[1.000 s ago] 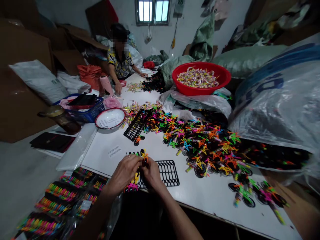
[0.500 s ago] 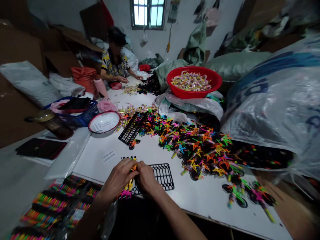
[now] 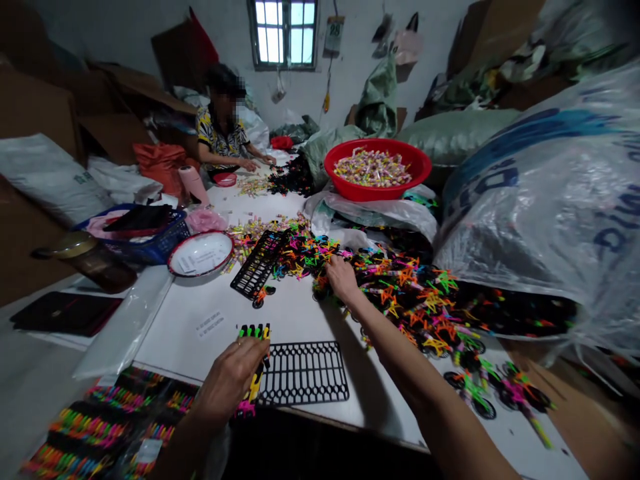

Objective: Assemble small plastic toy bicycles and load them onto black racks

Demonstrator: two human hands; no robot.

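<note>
Neon plastic pieces (image 3: 407, 293), heaped in a wide tangle across a white table (image 3: 300, 313). Left hand (image 3: 229, 380) held low at the near edge of the table, fingers curled tightly around a small bunch of yellow and pink pieces (image 3: 255, 383), just left of a flat black plastic grid (image 3: 304, 373). Right hand (image 3: 343, 279) stretched forward, fingers pressed into the near side of the heap, the grip too buried among the pieces to tell whether spread or closed on anything. Another black grid (image 3: 259, 263) laid at a slant against the heap's far left edge, near a white bowl (image 3: 200, 253). Farther off, a red basin (image 3: 377, 167) piled with small striped pieces, and a co-worker's hands (image 3: 257, 161) down on the far end of the table, among more pieces.
</note>
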